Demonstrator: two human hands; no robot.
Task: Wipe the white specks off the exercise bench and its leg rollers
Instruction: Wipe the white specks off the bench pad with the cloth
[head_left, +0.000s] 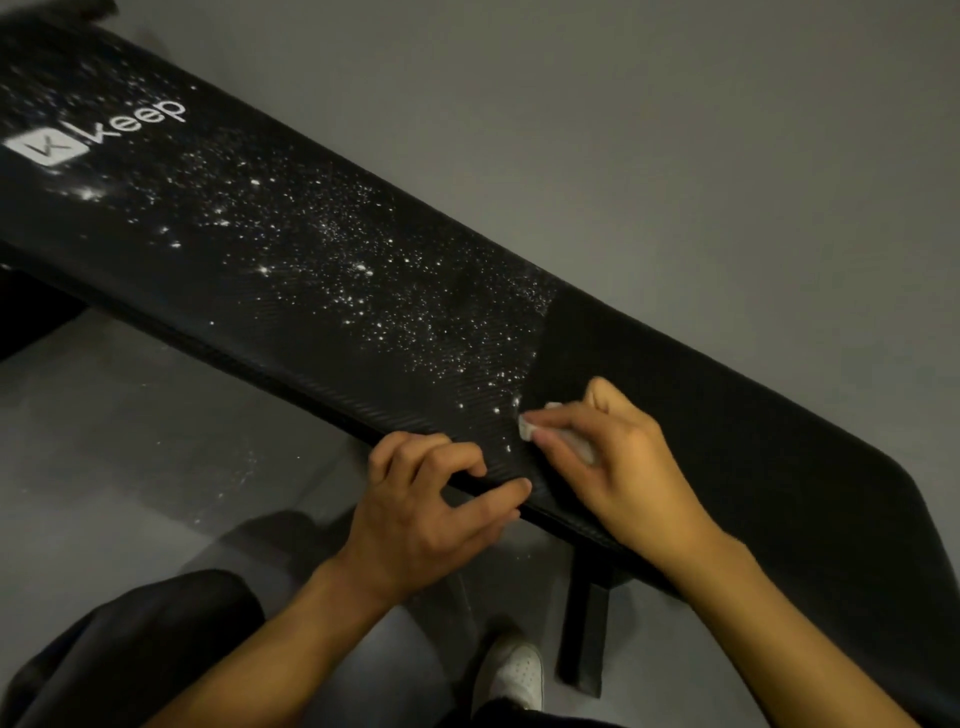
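**Working the speck line along the bench**

Head view: you are looking down on the black exercise bench (249, 291), which is running from the upper left, where its logo (98, 136) is showing, to the lower right. White specks (363, 296) are lying thick over the middle and left stretch; the right stretch (727, 415) is looking clean, with a sharp boundary between the two.

Your right grip (618, 467) is pinching a small white wipe (527, 429) between fingers and thumb, pressing it onto the padding right at that boundary, near the front edge. Your left grip (421, 514) is bracing just beside it, fingers curled on top and thumb lying along the bench's near edge.

To do this stroke well, I judge you should be drawing the wipe across the full width in overlapping passes, pushing specks toward one side rather than scattering them onto the clean part. The ribbed surface is probably trapping grains, so be following the ribs with firm pressure and turning the wipe to a fresh face as it loads. Some dust is lying on the floor (218, 467) below. The leg rollers are not in view.
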